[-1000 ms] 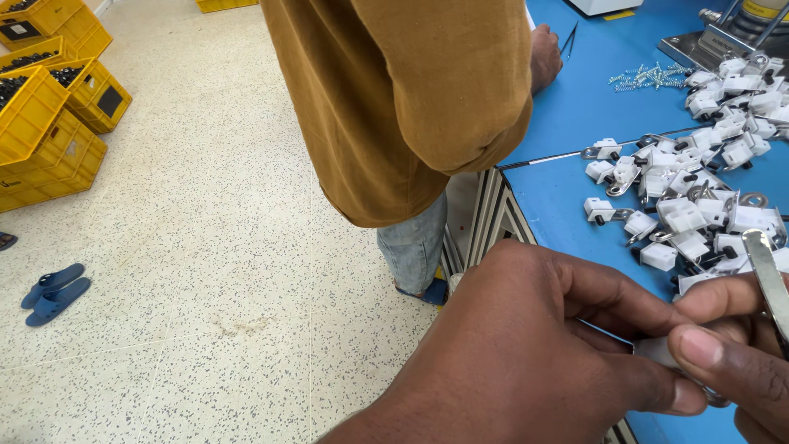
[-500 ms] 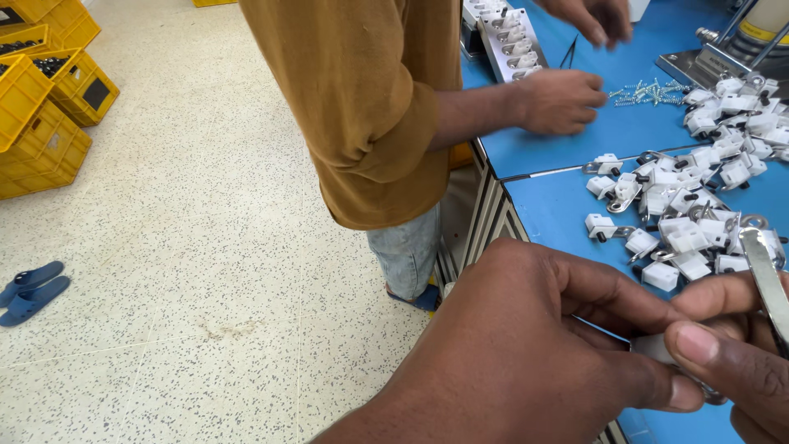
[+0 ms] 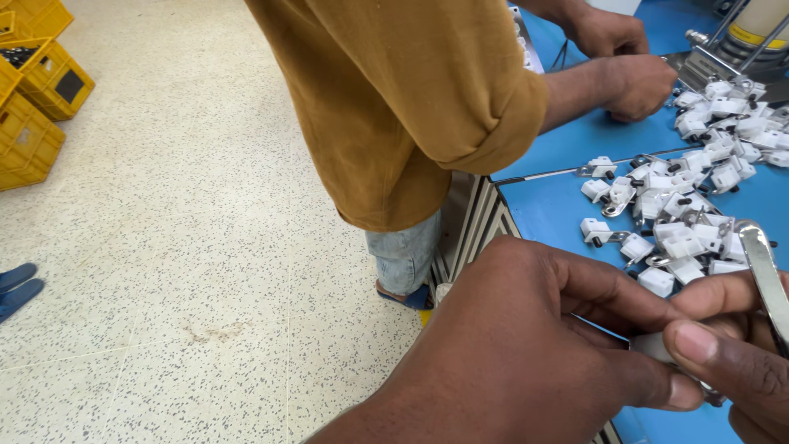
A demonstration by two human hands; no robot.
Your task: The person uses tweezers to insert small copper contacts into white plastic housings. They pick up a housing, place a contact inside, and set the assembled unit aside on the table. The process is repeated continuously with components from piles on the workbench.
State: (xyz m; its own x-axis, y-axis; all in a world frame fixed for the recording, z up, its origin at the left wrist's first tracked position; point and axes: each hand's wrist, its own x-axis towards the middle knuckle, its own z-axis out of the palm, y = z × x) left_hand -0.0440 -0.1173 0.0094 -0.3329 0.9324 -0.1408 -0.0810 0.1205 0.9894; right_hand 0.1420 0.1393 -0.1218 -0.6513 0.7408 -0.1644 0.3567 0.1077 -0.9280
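My left hand (image 3: 526,345) fills the lower middle of the view, its thumb and fingers pinched on a small white plastic part (image 3: 655,349) at the blue table's near edge. My right hand (image 3: 731,362) comes in from the lower right, fingers closed on the same white part and on a thin shiny metal piece (image 3: 763,275) that sticks up from it. A heap of several small white plastic parts with metal clips (image 3: 682,205) lies on the blue table (image 3: 559,205) just beyond my hands.
A co-worker in a mustard shirt (image 3: 403,99) stands at the table's left edge, both of that person's hands (image 3: 625,70) working at the far end of the heap. Yellow crates (image 3: 37,90) stand on the speckled floor at the left. Blue sandals (image 3: 16,284) lie by the left edge.
The view has shifted, so the co-worker and the heap sit closer and more central. The co-worker's hands have come down onto the table. My hands keep the same pinch.
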